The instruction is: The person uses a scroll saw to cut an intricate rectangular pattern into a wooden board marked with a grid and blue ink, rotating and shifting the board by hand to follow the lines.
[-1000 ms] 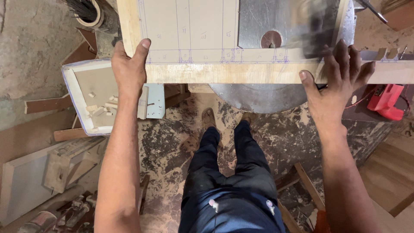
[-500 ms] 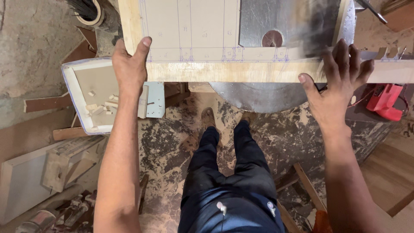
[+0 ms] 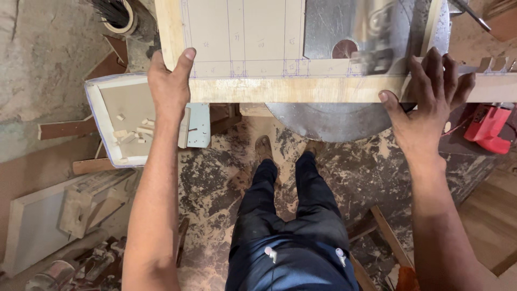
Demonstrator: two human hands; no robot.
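Note:
A pale wooden frame panel [image 3: 253,37] with blue pencil lines lies on a round metal saw table [image 3: 334,121]. Its near rail [image 3: 291,89] runs left to right across the view. My left hand [image 3: 169,83] grips the frame's near left corner, thumb up along the side rail. My right hand [image 3: 428,97] presses flat on the near rail at the right, fingers spread over its top. A dark round opening [image 3: 344,49] shows in the metal table beyond the rail.
A white tray [image 3: 116,121] with several small wood offcuts stands low at the left. A red tool [image 3: 490,129] lies at the right. My legs [image 3: 291,215] stand on a sawdust-covered floor. Boards and scrap [image 3: 64,210] lie at the lower left.
Both hands hold the same places on the frame. The frame and hands sit slightly lower in the view than before.

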